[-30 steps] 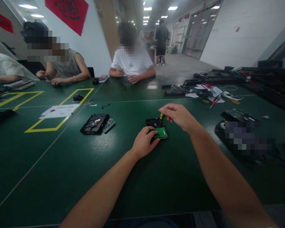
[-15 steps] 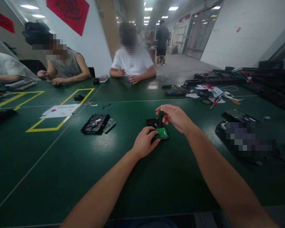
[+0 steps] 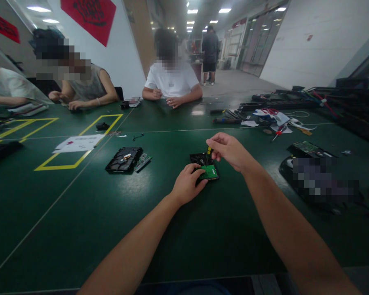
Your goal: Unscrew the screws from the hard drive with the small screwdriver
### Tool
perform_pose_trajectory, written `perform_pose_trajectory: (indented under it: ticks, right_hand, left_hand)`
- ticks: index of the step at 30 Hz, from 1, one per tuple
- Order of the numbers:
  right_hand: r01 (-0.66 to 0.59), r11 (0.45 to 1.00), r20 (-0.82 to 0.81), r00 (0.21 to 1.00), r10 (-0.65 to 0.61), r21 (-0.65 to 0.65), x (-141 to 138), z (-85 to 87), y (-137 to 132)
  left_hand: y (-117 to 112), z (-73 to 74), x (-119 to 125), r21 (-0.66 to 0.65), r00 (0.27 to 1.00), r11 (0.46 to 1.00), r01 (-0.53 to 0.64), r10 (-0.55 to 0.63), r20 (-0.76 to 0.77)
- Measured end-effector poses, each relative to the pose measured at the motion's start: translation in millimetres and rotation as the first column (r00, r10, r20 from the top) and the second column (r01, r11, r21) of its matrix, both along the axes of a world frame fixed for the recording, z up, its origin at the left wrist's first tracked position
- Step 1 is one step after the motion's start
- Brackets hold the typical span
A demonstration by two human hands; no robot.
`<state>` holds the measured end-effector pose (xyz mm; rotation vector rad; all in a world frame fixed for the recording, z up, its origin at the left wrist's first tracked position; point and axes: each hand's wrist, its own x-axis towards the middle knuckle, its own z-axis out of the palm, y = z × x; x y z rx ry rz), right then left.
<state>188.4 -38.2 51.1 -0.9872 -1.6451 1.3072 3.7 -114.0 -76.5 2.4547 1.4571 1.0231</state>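
Observation:
A hard drive (image 3: 197, 158) with a green circuit board (image 3: 209, 172) on its near half lies on the dark green table in front of me. My left hand (image 3: 188, 183) steadies it, fingers across the board and thumb along the near edge. Pinched in my right hand (image 3: 226, 149) is a screwdriver (image 3: 209, 151) with a yellow and dark handle. It stands nearly upright, its tip down at the board; the exact contact point is too small to make out. To the left sit another black drive (image 3: 124, 159) and a loose circuit board (image 3: 143, 162).
Tools and cables (image 3: 233, 116) lie at the back right, with a red screwdriver (image 3: 279, 133) nearby. A further board (image 3: 310, 148) and a dark bundle are at the right. Paper (image 3: 78, 143) lies over yellow tape at left. Several people sit or stand beyond.
My right hand's fingers have shifted on the screwdriver handle, so more of its yellow part shows. My left hand and the hard drive stay in place.

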Motion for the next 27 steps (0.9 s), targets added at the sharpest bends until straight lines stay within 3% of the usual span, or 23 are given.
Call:
perform_pose_trajectory:
  ticks: [6,15,22,27]
  right_hand:
    - [-0.073,0.997,0.006,0.997,0.073,0.008,5.1,6.2,-1.5]
    - [-0.052,0.998,-0.054,0.997,0.051,-0.033,5.4,4.1,2.1]
    - [-0.036,0.998,0.021,0.999,0.035,0.052,8.3,7.1,2.4]
    - [-0.071,0.997,-0.057,0.996,0.069,-0.027,5.5,5.7,2.2]
  left_hand:
    - [-0.5,1.2,-0.6,-0.005,1.0,1.0,0.0,0.0,0.006]
    - [1.6,-5.5,-2.9,0.013,1.0,1.0,0.005,-0.005,0.009]
    - [1.7,-5.1,-3.7,0.014,1.0,1.0,0.004,-0.004,0.01]
    - [1.4,-5.1,-3.3,0.026,1.0,1.0,0.003,-0.004,0.01]
